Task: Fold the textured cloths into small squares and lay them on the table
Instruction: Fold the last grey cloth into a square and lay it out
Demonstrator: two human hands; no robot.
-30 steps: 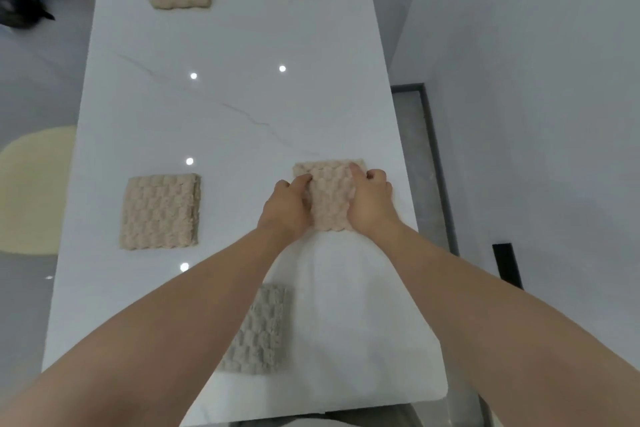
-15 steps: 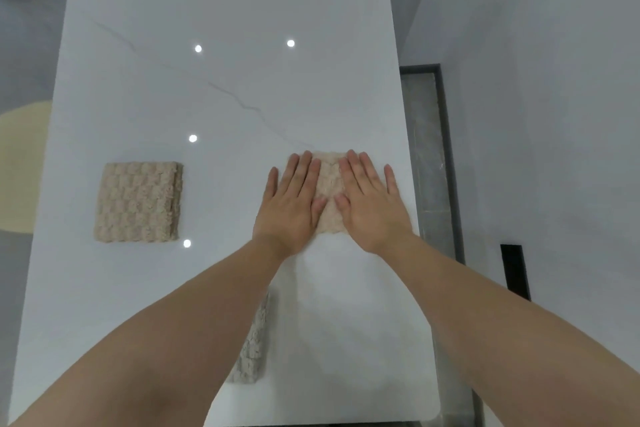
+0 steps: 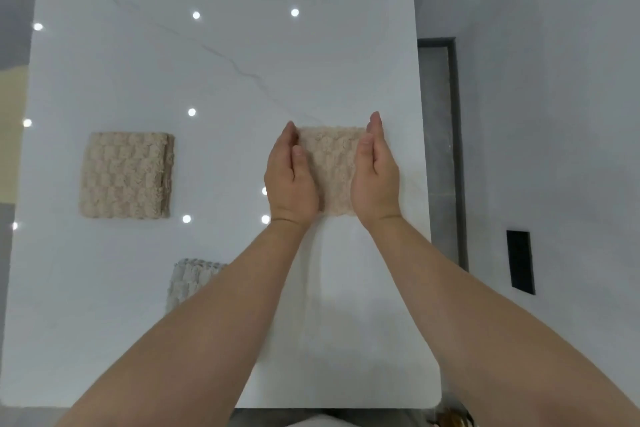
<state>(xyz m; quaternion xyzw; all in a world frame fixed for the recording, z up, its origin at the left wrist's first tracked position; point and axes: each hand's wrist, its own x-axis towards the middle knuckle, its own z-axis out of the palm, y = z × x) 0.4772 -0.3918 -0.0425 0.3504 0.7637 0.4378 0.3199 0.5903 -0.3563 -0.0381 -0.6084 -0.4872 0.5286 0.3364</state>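
The textured cloth (image 3: 330,166), beige and folded down to a small square, lies flat on the table (image 3: 242,45) near its right edge. From my feed it sits between the two hands. The left hand (image 3: 289,180) stands on its edge against the cloth's left side and the right hand (image 3: 375,177) stands the same way against its right side, palms facing each other. Neither hand is clenched or grasping anything. The fingers are straight and together, pointing away from me, and the thumbs lie along the top. I can see the cloth's bumpy weave in the gap between the palms.

Well apart to the left, a second folded cloth (image 3: 126,175) of the same beige lies square on the white marble-look top. Nearer to me, a third cloth (image 3: 188,279), paler and greyer, is partly hidden under the left forearm (image 3: 221,329). Small bright spots of reflected light dot the tabletop. Past the table's right edge I see a grey strip of floor (image 3: 438,149), a pale wall (image 3: 554,114), and a black panel (image 3: 520,262) low on that wall.
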